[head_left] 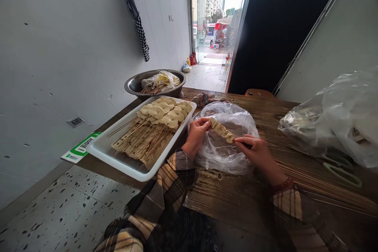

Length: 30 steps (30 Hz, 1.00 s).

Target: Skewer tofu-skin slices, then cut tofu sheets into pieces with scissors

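A strand of pale, ruffled food slices [222,130], which looks threaded on a skewer, stretches between my two hands above a clear plastic bag [218,161] lying on the table. My left hand [196,136] is closed around its far left end, thumb on top. At the near right end, the fingertips of my right hand [256,152] pinch the strand. Left of my hands, a white tray [122,168] holds several bamboo skewers of similar pale slices [158,112], piled in layers with their sticks pointing toward the lower left.
A metal basin [132,84] with bagged skewers stands behind the tray. A crumpled cloth [206,99] lies at the table's far edge. To the right are a large plastic bag [333,114], pale-green-handled scissors [344,175] and loose bamboo sticks [321,189]. A wall borders the left.
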Motion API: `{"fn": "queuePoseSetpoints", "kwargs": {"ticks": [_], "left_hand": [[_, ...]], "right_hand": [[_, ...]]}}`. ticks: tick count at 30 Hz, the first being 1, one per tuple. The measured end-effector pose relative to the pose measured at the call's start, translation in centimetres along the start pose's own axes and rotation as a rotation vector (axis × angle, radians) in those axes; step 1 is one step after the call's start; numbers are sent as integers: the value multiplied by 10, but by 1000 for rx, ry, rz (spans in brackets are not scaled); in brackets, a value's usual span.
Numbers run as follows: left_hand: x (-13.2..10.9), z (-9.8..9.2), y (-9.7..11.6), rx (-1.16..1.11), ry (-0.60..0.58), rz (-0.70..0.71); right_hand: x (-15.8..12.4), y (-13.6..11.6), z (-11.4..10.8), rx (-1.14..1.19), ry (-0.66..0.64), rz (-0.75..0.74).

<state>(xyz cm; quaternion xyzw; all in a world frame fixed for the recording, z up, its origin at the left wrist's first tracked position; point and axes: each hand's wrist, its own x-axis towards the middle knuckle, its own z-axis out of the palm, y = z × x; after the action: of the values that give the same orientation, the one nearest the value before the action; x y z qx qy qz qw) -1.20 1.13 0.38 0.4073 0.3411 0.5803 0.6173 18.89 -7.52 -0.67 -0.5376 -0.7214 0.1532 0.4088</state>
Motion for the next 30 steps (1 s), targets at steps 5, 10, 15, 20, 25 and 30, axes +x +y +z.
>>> {"fn": "queuePoseSetpoints", "kwargs": {"ticks": [5, 10, 15, 20, 25, 30], "left_hand": [[0, 1, -3, 44, -28, 22], [-1, -1, 3, -83, -44, -59], [-3, -4, 6, -158, -79, -148], [-4, -4, 7, -181, -98, -179], [-5, -3, 9, -212, -128, -180], [-4, -1, 8, -264, -152, -179]], "right_hand": [[1, -4, 5, 23, 46, 11], [1, -1, 5, 128, 84, 68], [0, 3, 5, 91, 110, 58], [-1, -1, 5, -13, 163, 16], [-1, -3, 5, -46, 158, 0], [-1, -5, 5, -47, 145, -1]]}}
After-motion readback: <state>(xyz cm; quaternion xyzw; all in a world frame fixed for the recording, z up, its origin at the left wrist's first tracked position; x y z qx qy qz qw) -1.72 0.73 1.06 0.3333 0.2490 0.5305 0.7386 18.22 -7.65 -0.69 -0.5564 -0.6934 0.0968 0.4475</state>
